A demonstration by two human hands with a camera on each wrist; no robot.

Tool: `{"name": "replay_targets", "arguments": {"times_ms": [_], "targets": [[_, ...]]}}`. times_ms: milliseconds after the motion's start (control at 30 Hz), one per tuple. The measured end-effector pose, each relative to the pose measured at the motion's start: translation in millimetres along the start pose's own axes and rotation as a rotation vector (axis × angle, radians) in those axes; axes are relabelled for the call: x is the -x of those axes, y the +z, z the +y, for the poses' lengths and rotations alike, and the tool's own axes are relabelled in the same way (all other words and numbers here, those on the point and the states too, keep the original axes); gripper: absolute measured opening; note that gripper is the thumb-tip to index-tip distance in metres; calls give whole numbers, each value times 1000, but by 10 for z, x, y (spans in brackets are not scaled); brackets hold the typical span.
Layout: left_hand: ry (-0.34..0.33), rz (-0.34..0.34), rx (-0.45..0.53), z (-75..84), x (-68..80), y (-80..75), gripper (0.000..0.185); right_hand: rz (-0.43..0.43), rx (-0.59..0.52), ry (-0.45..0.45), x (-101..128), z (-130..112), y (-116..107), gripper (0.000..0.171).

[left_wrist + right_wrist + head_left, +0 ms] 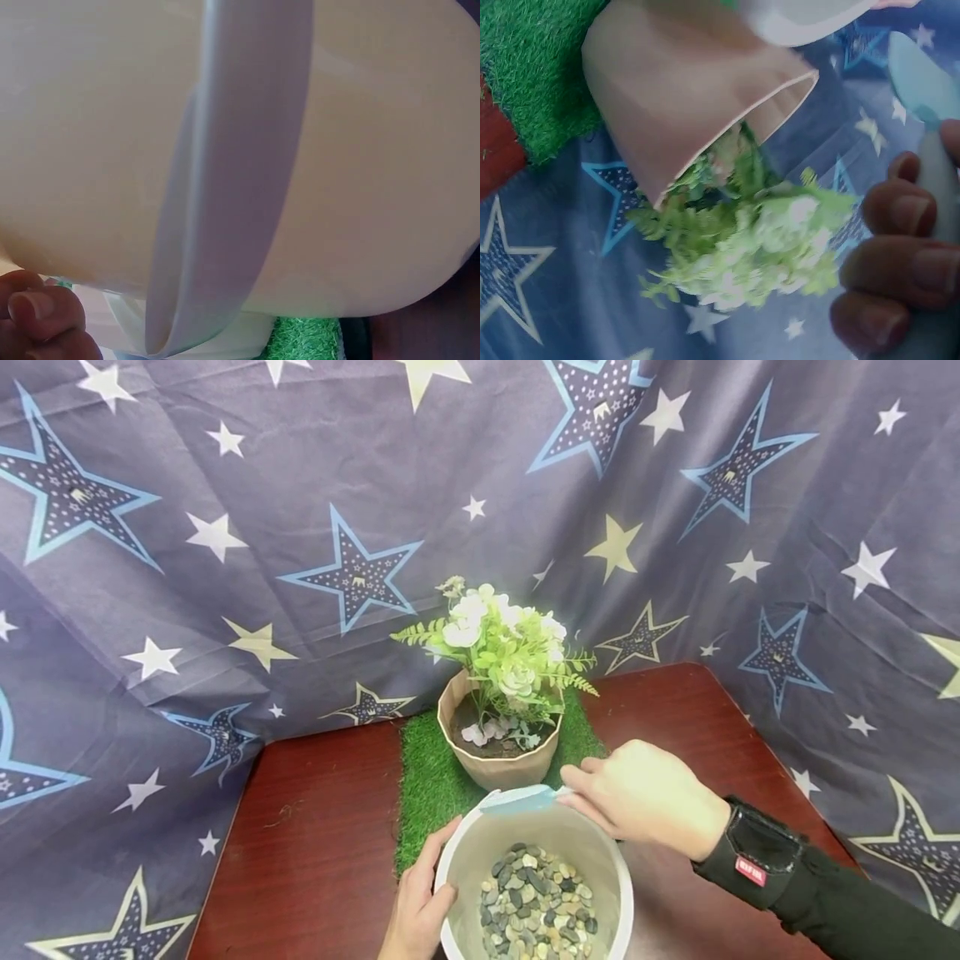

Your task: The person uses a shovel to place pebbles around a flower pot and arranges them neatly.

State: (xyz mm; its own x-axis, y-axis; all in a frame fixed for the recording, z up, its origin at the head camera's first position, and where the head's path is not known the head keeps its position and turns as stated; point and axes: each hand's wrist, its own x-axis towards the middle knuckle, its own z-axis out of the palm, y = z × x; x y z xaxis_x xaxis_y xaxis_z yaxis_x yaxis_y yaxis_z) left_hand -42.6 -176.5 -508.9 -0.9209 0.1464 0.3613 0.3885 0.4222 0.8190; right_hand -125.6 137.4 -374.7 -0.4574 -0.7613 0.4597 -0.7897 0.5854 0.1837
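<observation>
1. The left hand [420, 902] holds the bucket [540, 832] by its side, thumb at the rim; this grip is partly closed about the wall, probably to steady it.
2. The mat [427, 793] lies under the pot [517, 770], likely to dress and protect the tabletop [315, 827]; the flowers [510, 647] stand in the pot.
3. The bucket is nearest the person, mouth up, presumably so the stones [536, 906] inside lie within reach.
4. The scoop [517, 800] has its blade at the bucket's far rim; whether they touch, I cannot tell.
5. The right hand [645, 793] wraps the scoop's handle, its grip closed, which should leave the blade free to tilt.
6. The tabletop's left edge is well apart from the bucket.
7. Room between bucket and pot looks tight, with the cloth [315, 468] close behind.
8. Rightward, the tabletop seems to allow the scoop some swing.
</observation>
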Motion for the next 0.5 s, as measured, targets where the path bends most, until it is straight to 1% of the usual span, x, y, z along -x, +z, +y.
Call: {"name": "replay_targets", "arguments": {"times_ms": [100, 200, 400, 500], "targets": [[-7, 1, 24, -6, -6, 6, 84, -25, 42, -56, -40, -66, -52, 31], [-7, 5, 23, -10, -9, 8, 84, -74, 94, -98, -90, -143, -75, 29], [-6, 14, 7, -13, -3, 17, 84, -198, 156, -108, -161, -330, 1, 28], [-4, 13, 5, -13, 0, 25, 84, -242, 218, -124, -186, -397, 71, 26]]}}
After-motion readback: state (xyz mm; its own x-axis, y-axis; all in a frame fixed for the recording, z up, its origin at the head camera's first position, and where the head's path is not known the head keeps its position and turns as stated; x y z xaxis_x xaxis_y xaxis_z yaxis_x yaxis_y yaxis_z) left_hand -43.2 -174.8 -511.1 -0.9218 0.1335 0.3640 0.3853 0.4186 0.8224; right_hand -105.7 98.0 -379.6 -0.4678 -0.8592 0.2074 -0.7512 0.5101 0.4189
